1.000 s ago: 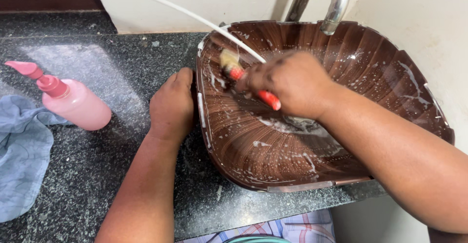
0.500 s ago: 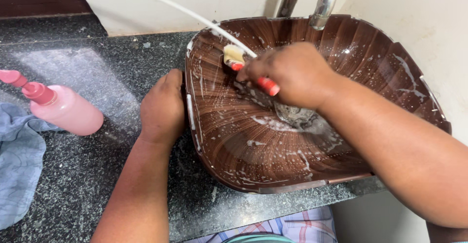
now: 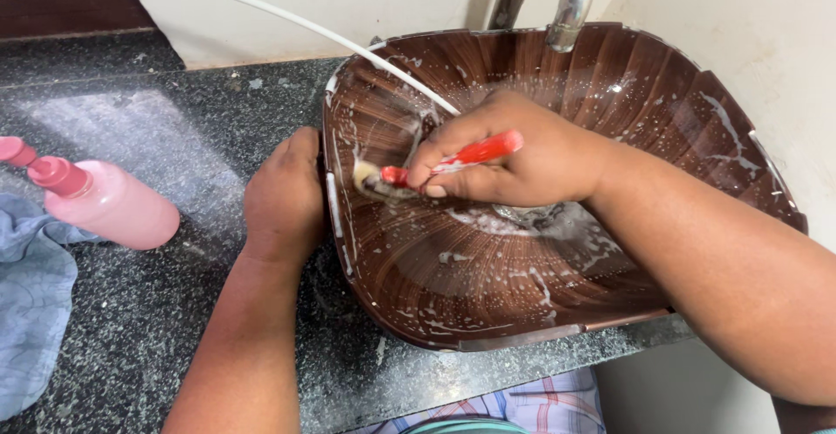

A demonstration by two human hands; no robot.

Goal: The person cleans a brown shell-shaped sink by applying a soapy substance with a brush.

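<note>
Right hand (image 3: pixel 514 160): clenched around the red handle of 1 brush (image 3: pixel 435 166), inside the basin.
Brush: its pale bristle head presses the basin's inner left wall, just left of the fingertips.
Left hand (image 3: pixel 283 195): released, palm flat on the desk (image 3: pixel 157 312), fingers touching the basin's outer left rim.
Basin (image 3: pixel 697 129): brown, wood-grained; holds white suds and foam streaks.
Pink pump bottle (image 3: pixel 100 205): lying well left of the left hand, beside a blue cloth (image 3: pixel 30 312).
</note>
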